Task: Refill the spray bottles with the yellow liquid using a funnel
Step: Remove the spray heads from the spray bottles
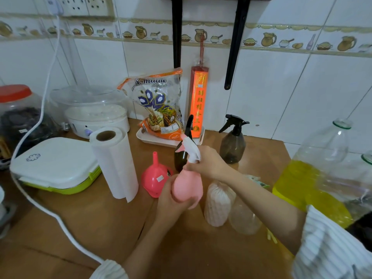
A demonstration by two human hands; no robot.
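Note:
A pink spray bottle (pixel 188 188) is held above the wooden counter (pixel 100 222). My left hand (pixel 171 198) grips its body from below. My right hand (pixel 205 162) grips its white spray head (pixel 191 148) at the neck. A pink funnel (pixel 154 178) lies mouth down on the counter just left of the bottle. Two dark spray bottles stand behind: one (pixel 181 158) partly hidden by the pink bottle, the other (pixel 233 141) to the right. A big clear jug (pixel 314 172) half full of yellow liquid stands at the right, uncapped.
A paper towel roll (pixel 113 162) stands left of the funnel. A white and green box (pixel 54 164), a white steamer (pixel 90 113) and a red-lidded jar (pixel 16 115) fill the left. A rice bag (pixel 159 109) sits on a tray at the wall. Two clear bottles (pixel 219 202) lie under my right arm.

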